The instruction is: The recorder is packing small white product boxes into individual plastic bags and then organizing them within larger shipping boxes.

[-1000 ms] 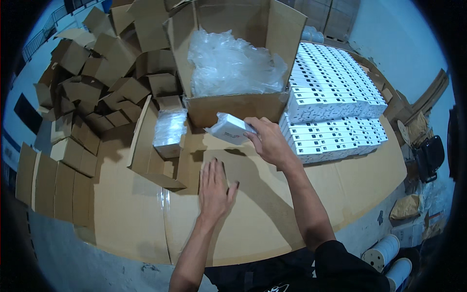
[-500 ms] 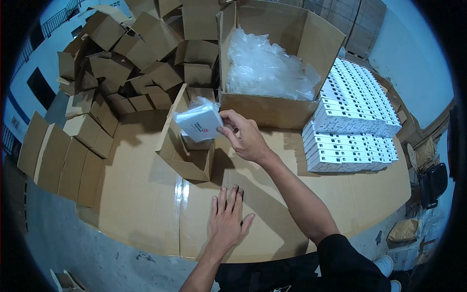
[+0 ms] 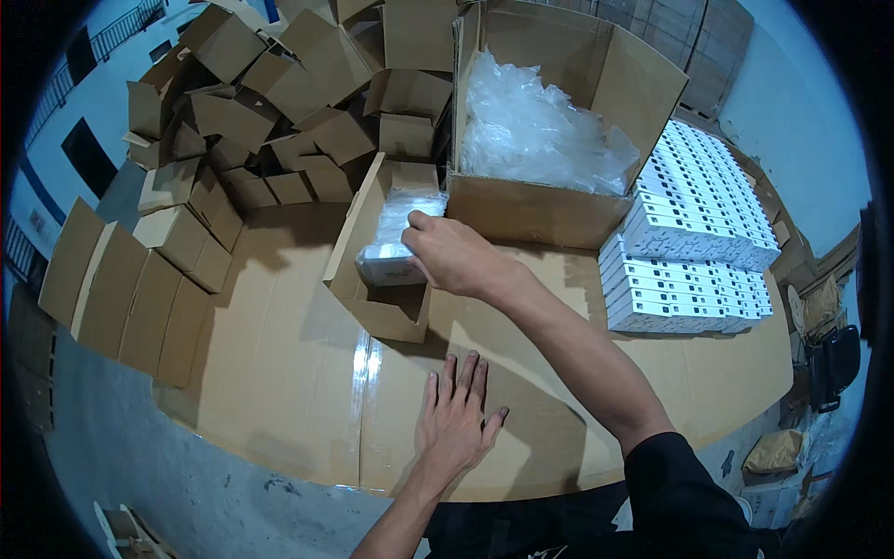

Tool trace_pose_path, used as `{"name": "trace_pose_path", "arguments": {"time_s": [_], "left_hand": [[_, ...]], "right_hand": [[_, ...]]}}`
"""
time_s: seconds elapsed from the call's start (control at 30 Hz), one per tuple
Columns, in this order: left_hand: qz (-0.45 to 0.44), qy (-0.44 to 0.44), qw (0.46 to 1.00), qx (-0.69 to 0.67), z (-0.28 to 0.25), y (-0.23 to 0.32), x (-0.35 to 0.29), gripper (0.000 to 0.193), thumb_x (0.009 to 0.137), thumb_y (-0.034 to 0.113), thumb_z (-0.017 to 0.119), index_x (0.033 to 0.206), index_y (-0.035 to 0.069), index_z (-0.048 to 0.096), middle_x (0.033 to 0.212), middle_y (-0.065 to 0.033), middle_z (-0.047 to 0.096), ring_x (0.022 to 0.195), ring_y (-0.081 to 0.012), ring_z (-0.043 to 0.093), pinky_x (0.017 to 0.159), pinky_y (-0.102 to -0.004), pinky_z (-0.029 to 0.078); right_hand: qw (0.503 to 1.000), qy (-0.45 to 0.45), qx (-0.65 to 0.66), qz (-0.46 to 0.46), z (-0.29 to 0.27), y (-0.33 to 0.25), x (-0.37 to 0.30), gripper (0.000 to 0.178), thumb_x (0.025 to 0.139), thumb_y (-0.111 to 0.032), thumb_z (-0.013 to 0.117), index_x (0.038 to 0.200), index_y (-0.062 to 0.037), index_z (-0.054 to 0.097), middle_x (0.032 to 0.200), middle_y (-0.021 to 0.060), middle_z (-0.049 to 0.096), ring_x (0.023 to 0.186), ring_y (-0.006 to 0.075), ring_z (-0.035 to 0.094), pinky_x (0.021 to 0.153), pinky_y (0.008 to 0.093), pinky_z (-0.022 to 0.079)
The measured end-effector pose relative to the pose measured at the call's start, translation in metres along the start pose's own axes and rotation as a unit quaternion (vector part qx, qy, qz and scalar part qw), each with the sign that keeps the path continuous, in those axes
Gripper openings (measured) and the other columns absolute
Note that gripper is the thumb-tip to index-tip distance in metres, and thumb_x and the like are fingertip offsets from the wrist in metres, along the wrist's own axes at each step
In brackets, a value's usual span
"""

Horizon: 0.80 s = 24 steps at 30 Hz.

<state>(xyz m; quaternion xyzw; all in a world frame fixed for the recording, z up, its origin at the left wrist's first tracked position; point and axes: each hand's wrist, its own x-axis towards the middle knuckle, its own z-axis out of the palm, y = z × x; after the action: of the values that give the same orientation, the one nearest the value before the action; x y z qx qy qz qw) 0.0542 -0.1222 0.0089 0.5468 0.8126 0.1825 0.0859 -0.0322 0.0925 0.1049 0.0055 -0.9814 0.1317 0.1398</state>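
Observation:
My right hand (image 3: pixel 456 253) reaches over a small open cardboard carton (image 3: pixel 396 323). Its fingers are closed on the edge of a white box in clear plastic wrap (image 3: pixel 387 270), which sits low between the carton's walls. Behind it in the same carton lies more clear-wrapped white packaging (image 3: pixel 410 203); how many pieces there are I cannot tell. My left hand (image 3: pixel 456 424) rests palm down on the cardboard-covered table (image 3: pixel 279 401), fingers spread, holding nothing, just nearer to me than the carton.
Behind the carton stands a large cardboard box (image 3: pixel 535 210) of crumpled clear plastic bags (image 3: pixel 549 126). Stacked white boxes (image 3: pixel 689 279) fill the right side. Empty brown cartons (image 3: pixel 307 65) pile up at the back left, and more cartons (image 3: pixel 140 307) line the left edge.
My right hand has lowered the wrapped white box from above the carton down into it, and the box is less tilted. The left hand stays flat on the table. The view has shifted slightly.

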Motion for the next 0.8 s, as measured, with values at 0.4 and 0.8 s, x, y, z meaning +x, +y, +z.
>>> {"name": "trace_pose_path", "arguments": {"time_s": [0.4, 0.8], "left_hand": [[-0.011, -0.028, 1.0, 0.005, -0.001, 0.001, 0.002, 0.077, 0.098, 0.049, 0.051, 0.155, 0.0, 0.034, 0.165, -0.0151, 0.026, 0.153, -0.0386, 0.018, 0.122, -0.0569, 0.016], [-0.012, -0.014, 1.0, 0.018, 0.002, 0.002, 0.002, 0.077, 0.098, 0.05, 0.052, 0.154, 0.0, 0.038, 0.164, -0.0146, 0.029, 0.153, -0.0377, 0.02, 0.123, -0.0548, 0.015]], "right_hand": [[0.99, 0.108, -0.086, 0.006, 0.038, -0.014, -0.003, 0.02, 0.084, -0.004, 0.062, 0.104, -0.0029, 0.063, 0.102, 0.0152, 0.062, 0.098, 0.0326, 0.064, 0.084, 0.044, 0.055], [0.989, 0.108, -0.099, 0.034, 0.048, -0.013, -0.002, 0.013, 0.083, -0.008, 0.064, 0.092, -0.0011, 0.07, 0.104, 0.0142, 0.063, 0.101, 0.0303, 0.062, 0.084, 0.0426, 0.054]]}}
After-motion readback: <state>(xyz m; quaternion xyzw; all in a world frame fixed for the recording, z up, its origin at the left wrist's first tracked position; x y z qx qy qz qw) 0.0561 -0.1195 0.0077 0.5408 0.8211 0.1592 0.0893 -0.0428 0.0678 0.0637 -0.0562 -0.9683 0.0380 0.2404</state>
